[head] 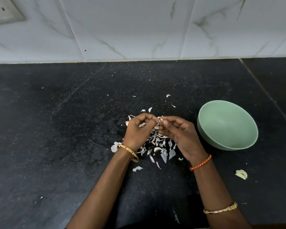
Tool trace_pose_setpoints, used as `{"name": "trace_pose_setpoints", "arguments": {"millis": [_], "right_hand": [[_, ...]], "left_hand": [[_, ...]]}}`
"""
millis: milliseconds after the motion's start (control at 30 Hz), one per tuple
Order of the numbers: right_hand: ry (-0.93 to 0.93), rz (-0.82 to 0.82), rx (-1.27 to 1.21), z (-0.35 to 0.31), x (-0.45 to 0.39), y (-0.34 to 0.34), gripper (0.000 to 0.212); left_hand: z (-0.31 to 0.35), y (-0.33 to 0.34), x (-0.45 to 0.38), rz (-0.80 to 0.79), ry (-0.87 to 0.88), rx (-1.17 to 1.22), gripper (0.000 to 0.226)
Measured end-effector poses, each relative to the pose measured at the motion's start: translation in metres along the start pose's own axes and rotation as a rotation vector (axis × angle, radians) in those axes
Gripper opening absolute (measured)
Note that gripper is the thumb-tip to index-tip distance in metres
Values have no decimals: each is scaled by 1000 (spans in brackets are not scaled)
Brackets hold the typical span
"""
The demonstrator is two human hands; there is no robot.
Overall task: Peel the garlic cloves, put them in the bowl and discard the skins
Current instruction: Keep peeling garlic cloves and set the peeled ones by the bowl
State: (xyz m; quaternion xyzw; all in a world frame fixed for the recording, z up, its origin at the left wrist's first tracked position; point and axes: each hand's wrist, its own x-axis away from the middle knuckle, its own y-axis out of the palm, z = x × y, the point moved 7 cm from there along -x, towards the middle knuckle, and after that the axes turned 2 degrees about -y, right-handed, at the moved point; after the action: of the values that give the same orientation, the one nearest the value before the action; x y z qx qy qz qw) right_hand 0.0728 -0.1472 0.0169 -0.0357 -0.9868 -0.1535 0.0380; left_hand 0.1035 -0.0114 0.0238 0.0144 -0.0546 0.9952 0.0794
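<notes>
Between the fingertips of the left hand and the right hand, both pinched together on a garlic clove, the skin seems to be pulled off above the skins, while the bowl waits just right of the fingers, probably for an easy drop.

both hands pinch garlic clove over skins, bowl rt.

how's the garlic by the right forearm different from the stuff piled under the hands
The garlic cloves by the right forearm are thick, solid, pale-yellow wedges; the skins under the hands are thin, papery, whitish flakes. The cloves lie as a small separate group near the counter's front, while the skins are scattered widely in many pieces. Both rest on the counter, outside the green bowl.
</notes>
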Motion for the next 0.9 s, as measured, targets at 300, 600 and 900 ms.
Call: {"name": "trace_pose_setpoints", "arguments": {"millis": [300, 600, 900], "right_hand": [[109, 2, -86, 7, 2, -2, 17], [35, -42, 148, 4, 12, 1, 17], [-120, -94, 588, 3, 24, 6, 18]], "left_hand": [[6, 5, 7, -36, 50, -41, 15], [14, -1, 15, 8, 153, -143, 7], [34, 0, 36, 21, 225, -850, 16]]}}
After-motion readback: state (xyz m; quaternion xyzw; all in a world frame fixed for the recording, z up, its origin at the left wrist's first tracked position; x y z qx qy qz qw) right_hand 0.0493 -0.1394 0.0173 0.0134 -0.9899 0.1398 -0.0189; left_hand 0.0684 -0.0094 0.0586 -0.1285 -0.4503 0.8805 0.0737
